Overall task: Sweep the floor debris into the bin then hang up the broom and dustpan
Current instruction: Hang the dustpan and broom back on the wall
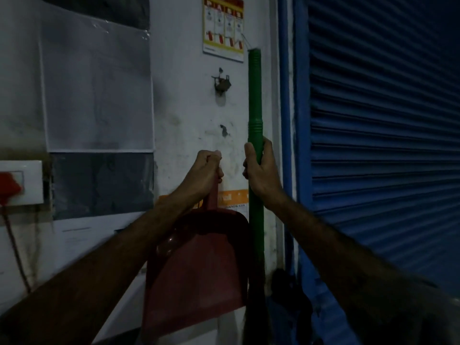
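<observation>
The left hand is holding the red plastic dustpan against the wall, left of the upright green broom handle in the right hand; the blue metal roller shutter is standing further right.

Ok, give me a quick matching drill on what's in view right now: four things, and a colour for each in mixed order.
Things:
1. dustpan
2. broom handle
3. shutter
4. wall

Colours:
A. blue
B. white
C. red
D. green

Pairs: 1-C, 2-D, 3-A, 4-B.

The left hand grips the dustpan by its handle; the right hand grips the broom handle, which stands upright against the wall.
</observation>
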